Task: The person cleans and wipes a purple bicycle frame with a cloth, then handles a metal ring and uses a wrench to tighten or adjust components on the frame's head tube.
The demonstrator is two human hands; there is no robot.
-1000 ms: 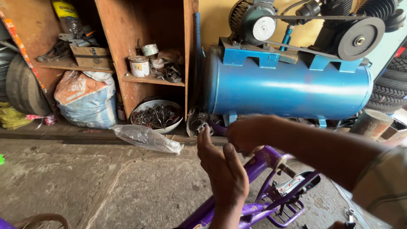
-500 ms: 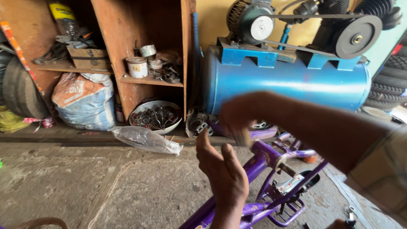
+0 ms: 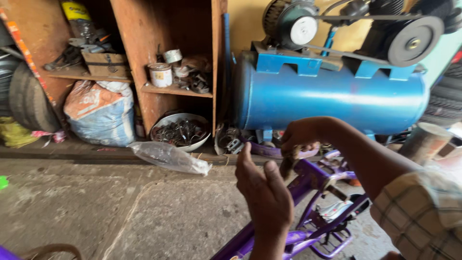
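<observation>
Gripping a small dark part at the purple metal bicycle frame (image 3: 308,183), right hand (image 3: 301,137) curls shut; left hand (image 3: 264,195) spread beside it; best steady frame, turn slowly

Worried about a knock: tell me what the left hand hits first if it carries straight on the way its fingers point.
Probably the right hand just beyond the left hand; depth is unclear, though.

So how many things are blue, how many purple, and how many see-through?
Blue: 1, the big tank
Purple: 1, the bike frame
See-through: 1, the plastic bag
Total: 3
</observation>
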